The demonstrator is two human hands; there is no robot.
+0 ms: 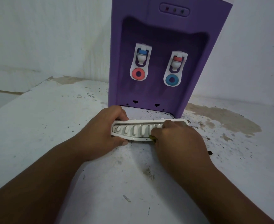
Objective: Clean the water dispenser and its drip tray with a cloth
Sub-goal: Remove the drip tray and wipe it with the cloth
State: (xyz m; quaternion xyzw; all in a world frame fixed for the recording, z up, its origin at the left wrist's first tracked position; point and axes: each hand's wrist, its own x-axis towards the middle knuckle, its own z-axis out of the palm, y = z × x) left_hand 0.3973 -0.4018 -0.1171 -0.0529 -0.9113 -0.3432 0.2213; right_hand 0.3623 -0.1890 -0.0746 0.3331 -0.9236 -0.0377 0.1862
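Head view: crosswise drip tray [138, 130] gripped at left end by left hand [104, 128]; cloth [152, 137] clutched at right end by right hand [175, 139].

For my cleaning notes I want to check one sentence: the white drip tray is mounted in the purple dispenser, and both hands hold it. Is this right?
One point is wrong. The drip tray is not mounted in the purple dispenser: the head view shows it detached, in front of its base. The left hand and right hand do both hold it.
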